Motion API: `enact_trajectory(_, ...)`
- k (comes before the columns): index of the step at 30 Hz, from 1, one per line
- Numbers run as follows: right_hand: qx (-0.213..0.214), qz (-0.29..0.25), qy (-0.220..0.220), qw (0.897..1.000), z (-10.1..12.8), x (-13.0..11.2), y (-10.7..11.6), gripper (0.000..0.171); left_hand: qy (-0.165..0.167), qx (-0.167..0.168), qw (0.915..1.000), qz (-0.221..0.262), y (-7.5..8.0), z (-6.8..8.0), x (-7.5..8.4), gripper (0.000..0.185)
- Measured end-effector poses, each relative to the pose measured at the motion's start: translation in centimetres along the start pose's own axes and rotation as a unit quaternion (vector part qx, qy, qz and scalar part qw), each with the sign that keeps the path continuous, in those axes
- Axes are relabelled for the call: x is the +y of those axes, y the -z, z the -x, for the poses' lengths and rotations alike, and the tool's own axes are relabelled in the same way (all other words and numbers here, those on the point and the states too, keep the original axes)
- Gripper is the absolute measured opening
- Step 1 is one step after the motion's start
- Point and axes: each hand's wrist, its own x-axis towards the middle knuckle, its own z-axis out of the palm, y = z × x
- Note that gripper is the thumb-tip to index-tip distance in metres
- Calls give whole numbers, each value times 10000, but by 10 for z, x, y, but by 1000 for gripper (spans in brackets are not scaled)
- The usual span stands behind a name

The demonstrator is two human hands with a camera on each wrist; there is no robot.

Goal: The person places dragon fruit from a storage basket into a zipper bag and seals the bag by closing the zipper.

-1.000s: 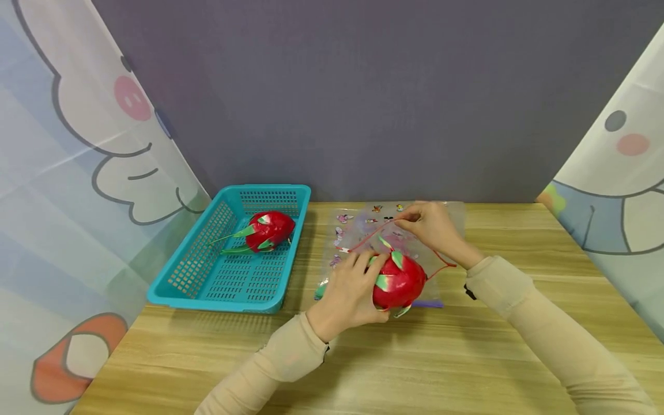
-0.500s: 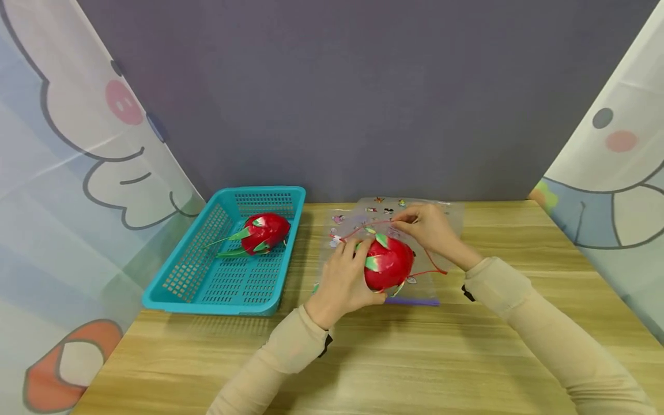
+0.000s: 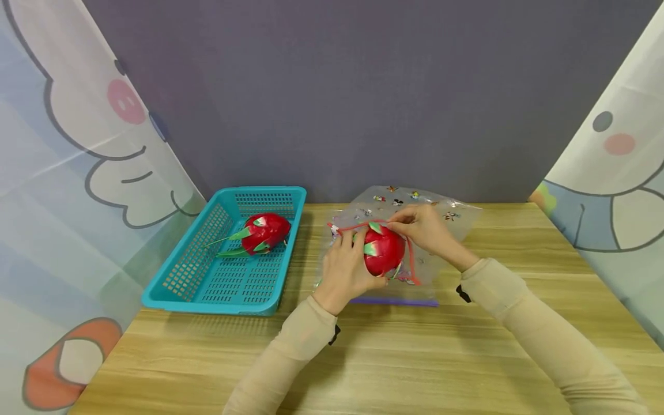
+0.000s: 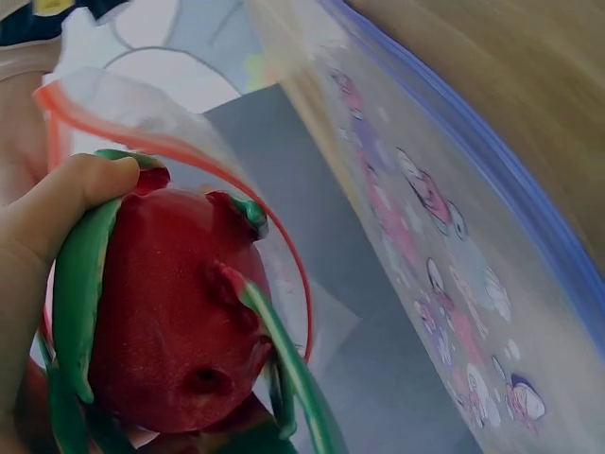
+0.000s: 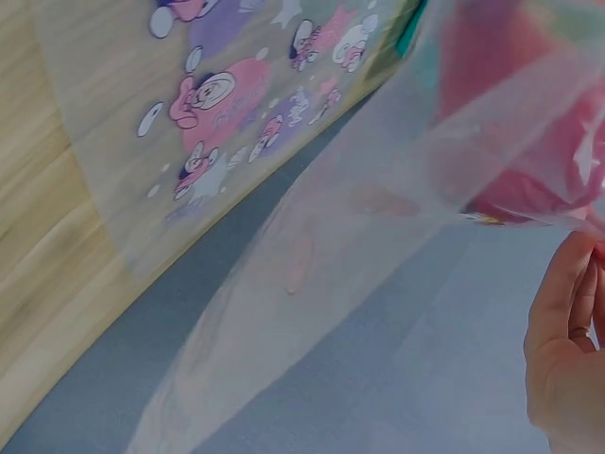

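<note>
Since a second ago, the dragon fruit [image 3: 383, 251] has travelled away from the bench's near edge and now sits at the red-rimmed mouth of the clear zip bag [image 3: 446, 216], whose far end has lifted off the wood. I see my left hand [image 3: 346, 271] curled round the fruit's left side, thumb on a green scale in the left wrist view, pushing it rightward and away from me. My right hand [image 3: 422, 227] pinches the upper lip of the bag's red zip strip [image 3: 412, 262] just above the fruit, holding the mouth up. The opening lies straight ahead of the fruit, on its far right; the fruit's long axis points roughly into it, and the left hand is the nearer to the fruit, touching it. From the right wrist, the fruit shows pink and blurred through the raised film, so I cannot tell how far in it is. Cartoon prints dot the bag, and its purple bottom edge [image 3: 394, 301] lies flat nearest me. Well apart to the left, a teal basket [image 3: 178, 288] holds a second dragon fruit [image 3: 264, 231]. Nothing stands between the fruit and the bag's mouth on the bench [image 3: 363, 369].
</note>
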Motion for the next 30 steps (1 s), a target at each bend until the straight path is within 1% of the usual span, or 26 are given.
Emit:
enact_trajectory(3, -30, -158, -76, 9998, -1, -1, -1, 9, -146, 115, 9991, -375, -3, -2, 2, 104)
enact_trajectory(9, -104, -410, -131, 9990, -3, -3, 1, 10, -278, 162, 9969, -720, -5, -9, 6, 106)
enact_trajectory(11, -136, -578, -195, 9980, -4, -3, 2, 13, -390, 120, 9958, -822, -6, -12, 7, 105)
enact_trajectory(13, -211, -794, -352, 9960, -4, -3, 3, 14, -555, 48, 9938, -959, -7, -15, 7, 105)
enact_trajectory(18, -480, -1105, -691, 9903, -2, -5, 5, 20, -996, -199, 9836, -1493, -10, -23, 8, 99)
enact_trajectory(21, -554, -1236, -835, 9873, -1, -5, 7, 26, -1098, -363, 9807, -1576, -12, -27, 11, 98)
enact_trajectory(23, -563, -1480, -892, 9833, -1, -4, 7, 30, -1015, -466, 9839, -1396, -13, -29, 14, 97)
enact_trajectory(24, -570, -1604, -933, 9810, -1, -4, 8, 31, -909, -514, 9865, -1262, -14, -31, 16, 97)
enact_trajectory(27, -586, -2038, -948, 9726, -1, -2, 7, 32, -385, -647, 9943, -752, -17, -35, 21, 95)
enact_trajectory(30, -581, -2191, -989, 9689, -1, -2, 7, 31, 151, -689, 9970, -326, -19, -39, 24, 93)
